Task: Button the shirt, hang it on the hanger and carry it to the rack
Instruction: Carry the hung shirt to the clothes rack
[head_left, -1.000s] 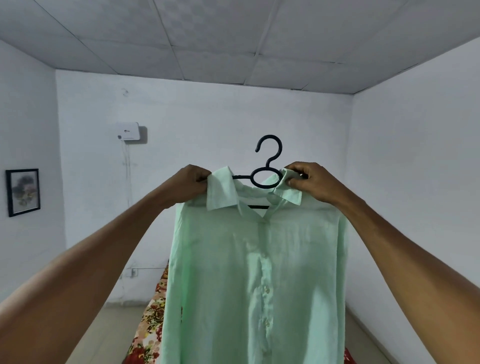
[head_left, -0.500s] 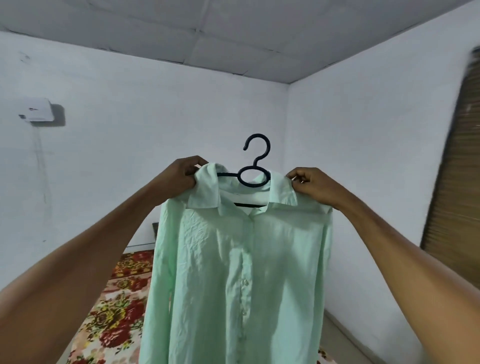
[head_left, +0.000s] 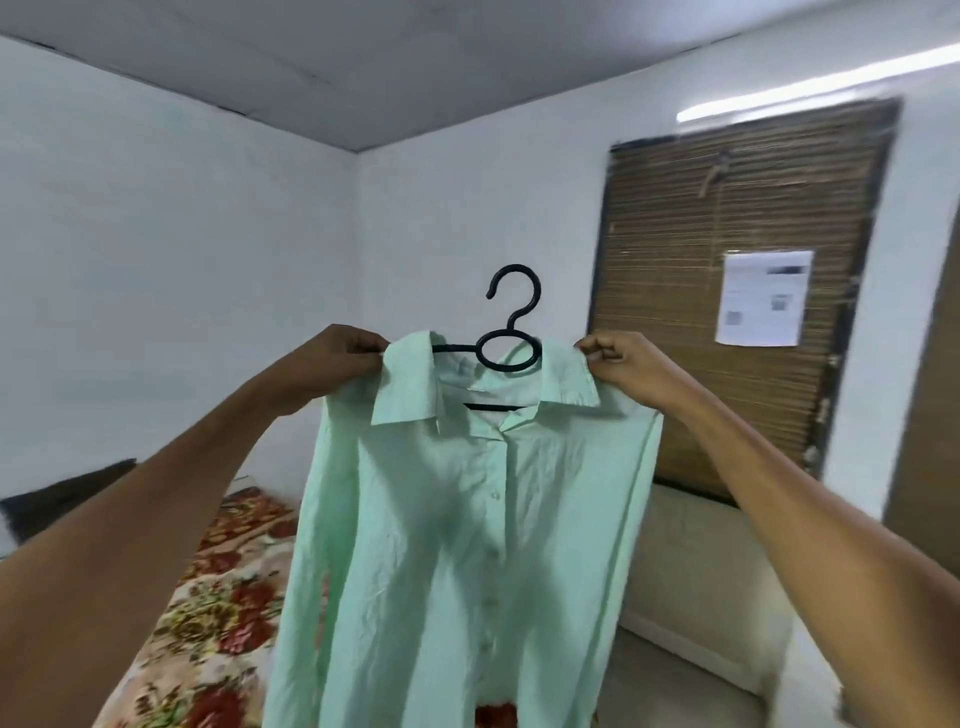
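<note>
— What is the person holding up?

— A light green shirt (head_left: 467, 519). It hangs on a black hanger (head_left: 506, 332) in the middle of the frame, held up high in the air.

— Is the shirt buttoned?

— The front looks closed down the middle, with small buttons in a row. The collar is open at the top, and a bit of the black hanger bar shows inside the neck.

— What are the hands doing?

— The left hand (head_left: 332, 361) is curled tight and pinches the left end of the shoulder, just beside the collar. The right hand (head_left: 623, 364) is curled too and pinches the right end, by the other collar tip. Both arms reach out from the bottom corners of the frame.

— Where is the hook?

— It sticks up above the collar, between the two hands. It hooks on nothing.

— What else is in the room?

— A brown blind (head_left: 737, 291) covers a window in the upper right of the frame, with a white paper (head_left: 762, 299) stuck on it. A long light (head_left: 810, 83) glows above it. In the lower left lies a flowery blanket (head_left: 208, 623), red and yellow. The walls are white.
</note>
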